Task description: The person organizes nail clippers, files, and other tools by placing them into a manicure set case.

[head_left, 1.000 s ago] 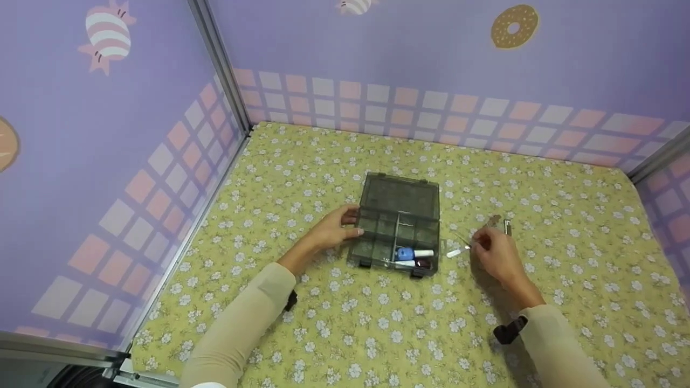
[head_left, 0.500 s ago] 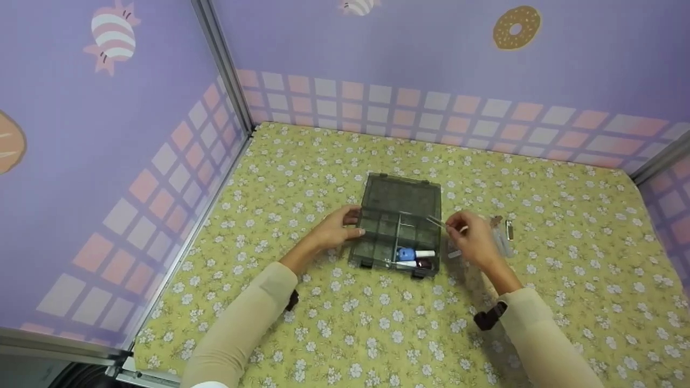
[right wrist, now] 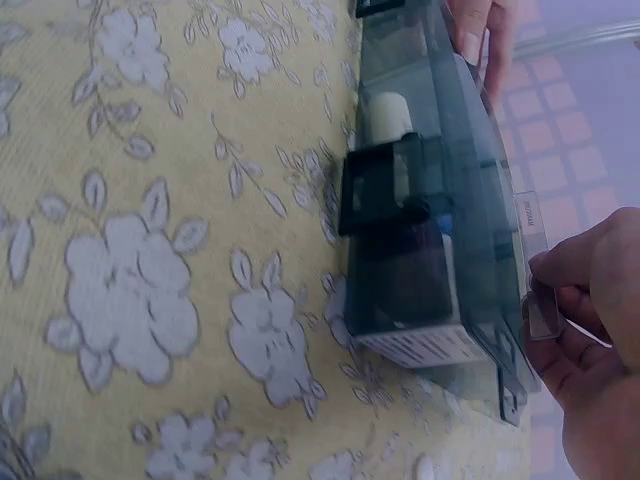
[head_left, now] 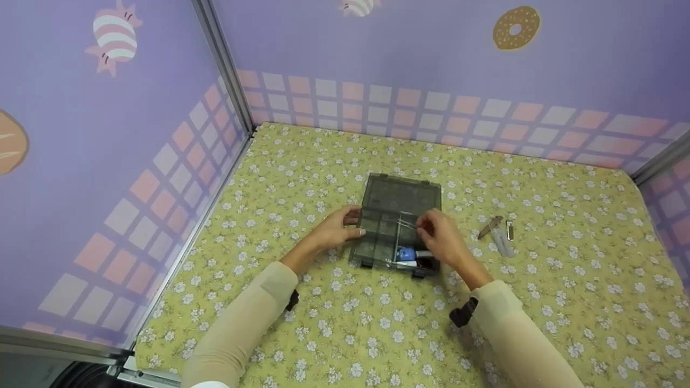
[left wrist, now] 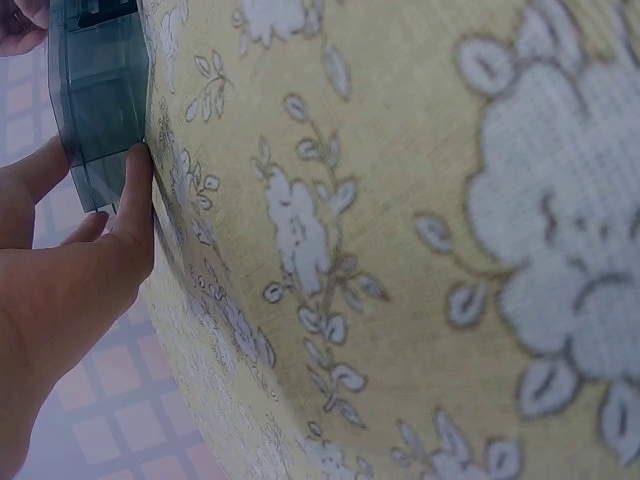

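Observation:
A dark translucent compartment box (head_left: 372, 248) lies on the cloth with its lid (head_left: 401, 194) folded back. My left hand (head_left: 335, 227) grips its left side, thumb and fingers at the end wall, as the left wrist view shows. My right hand (head_left: 439, 234) pinches metal tweezers (head_left: 408, 223) over the right rear compartments, prongs pointing left. In the right wrist view the tweezers (right wrist: 538, 262) show a flat, engraved metal arm. A blue nail polish bottle (head_left: 406, 254) and a dark one (head_left: 428, 263) lie in the front right compartment, partly hidden by my right hand.
To the right of the box lie a nail clipper (head_left: 509, 230), a brown slim item (head_left: 489, 227) and a clear plastic piece (head_left: 503, 243) on the flowered cloth (head_left: 312, 345). Purple patterned walls (head_left: 420, 59) stand behind and at the left.
My right hand has come left from the loose items to over the box, bringing the tweezers with it. My left hand has stayed at the box's left side.

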`<state>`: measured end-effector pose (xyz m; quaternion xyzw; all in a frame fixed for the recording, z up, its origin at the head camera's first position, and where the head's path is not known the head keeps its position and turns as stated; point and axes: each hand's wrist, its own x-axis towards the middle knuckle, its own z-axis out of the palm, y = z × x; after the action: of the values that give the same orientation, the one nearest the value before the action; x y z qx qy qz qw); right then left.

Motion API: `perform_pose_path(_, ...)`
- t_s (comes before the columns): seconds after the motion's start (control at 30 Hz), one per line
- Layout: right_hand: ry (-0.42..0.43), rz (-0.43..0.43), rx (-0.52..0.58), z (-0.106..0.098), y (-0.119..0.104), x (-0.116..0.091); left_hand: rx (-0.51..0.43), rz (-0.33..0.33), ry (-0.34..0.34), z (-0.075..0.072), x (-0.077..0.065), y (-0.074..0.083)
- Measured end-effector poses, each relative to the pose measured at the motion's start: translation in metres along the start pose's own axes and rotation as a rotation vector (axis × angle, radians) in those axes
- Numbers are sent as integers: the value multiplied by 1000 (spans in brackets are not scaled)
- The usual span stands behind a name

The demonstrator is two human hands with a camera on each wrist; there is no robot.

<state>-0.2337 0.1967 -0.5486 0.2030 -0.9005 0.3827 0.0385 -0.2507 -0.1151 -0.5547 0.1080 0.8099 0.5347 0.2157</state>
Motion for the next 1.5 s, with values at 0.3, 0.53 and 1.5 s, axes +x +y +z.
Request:
perform_pose_path(0.3, -11, 2, -24, -6, 3, -3, -10, 0, -8, -2, 0, 1)
perform_pose_path(0.53, 14, 33, 1, -31, 10, -2, -1, -3, -3, -2, 1, 0)
perform_pose_path(1.5, 89, 269, -161, -102, 106, -75, -25, 11, -8, -2, -3, 0)
